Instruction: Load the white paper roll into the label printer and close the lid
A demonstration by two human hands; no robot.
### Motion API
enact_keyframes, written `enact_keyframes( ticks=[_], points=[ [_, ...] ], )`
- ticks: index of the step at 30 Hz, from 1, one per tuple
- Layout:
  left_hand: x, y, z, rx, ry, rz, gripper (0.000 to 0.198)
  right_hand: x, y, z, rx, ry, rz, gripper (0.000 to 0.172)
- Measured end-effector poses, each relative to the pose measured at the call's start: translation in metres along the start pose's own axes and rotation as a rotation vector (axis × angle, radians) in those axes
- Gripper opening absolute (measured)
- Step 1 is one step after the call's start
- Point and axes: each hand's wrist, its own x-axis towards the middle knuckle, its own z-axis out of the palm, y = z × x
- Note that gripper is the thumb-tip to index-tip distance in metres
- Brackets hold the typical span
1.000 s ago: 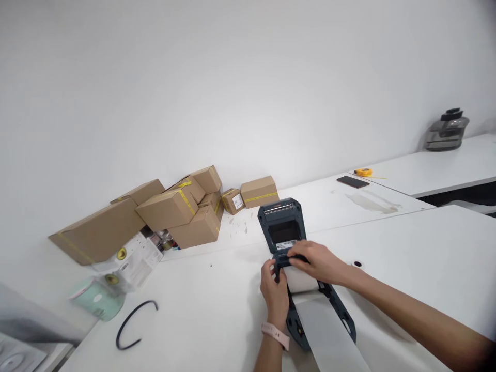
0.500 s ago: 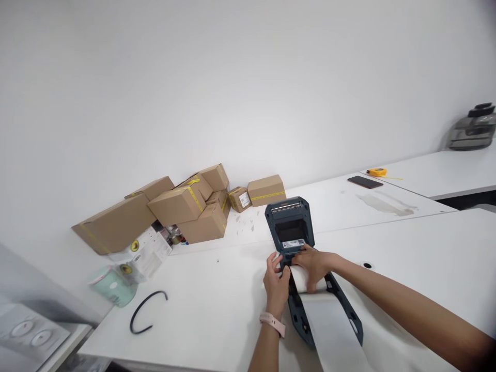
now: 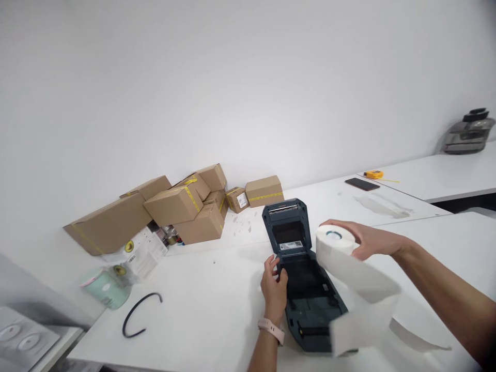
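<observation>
A dark label printer [image 3: 306, 276] lies on the white table with its lid [image 3: 287, 227] raised and its inner bay bare. My left hand [image 3: 274, 289], with a pink band at the wrist, grips the printer's left edge near the hinge, thumb over the rim. Held up to the right of the lid is a white label roll [image 3: 327, 248], its core facing up. My right hand [image 3: 368, 242] is closed around the roll's far and right side. From it a long paper strip [image 3: 372, 310] trails down over the printer's front right corner and the table.
Cardboard boxes [image 3: 174, 204] are stacked at the back left, beside a mint-green container [image 3: 108, 289]. A black curved strip [image 3: 129, 315] lies at the left front. Toward the back right are a phone [image 3: 362, 184], a yellow tape measure [image 3: 373, 174] and a large bottle [image 3: 467, 134].
My right hand has lifted the label roll out of the printer's bay and moved it up and right, the strip swinging along. My left hand has stayed at the printer's edge.
</observation>
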Motion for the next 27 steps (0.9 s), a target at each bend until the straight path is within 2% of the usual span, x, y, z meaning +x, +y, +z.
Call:
enact_keyframes(
  ticks=[3,6,14,19,23,27],
  points=[
    [0.000,-0.001,0.001,0.012,-0.001,-0.004,0.046,-0.018,0.021,-0.017,-0.008,0.145,0.089,0.074],
    [-0.001,-0.001,0.002,0.018,0.001,0.001,0.046,-0.019,0.047,-0.018,-0.036,0.184,0.182,0.070],
    [0.000,-0.002,0.001,0.002,0.006,0.022,0.044,0.010,0.112,0.017,0.047,0.238,0.360,0.063],
    [0.001,0.000,0.001,0.012,0.003,0.004,0.043,0.013,0.130,0.035,0.059,0.292,0.370,0.071],
    [0.001,0.000,0.001,0.031,-0.010,0.015,0.042,-0.013,0.135,0.030,0.111,0.341,0.415,0.079],
    [0.001,-0.002,0.001,0.034,-0.005,0.026,0.041,-0.065,0.143,0.025,0.269,0.369,0.418,0.063]
  ],
)
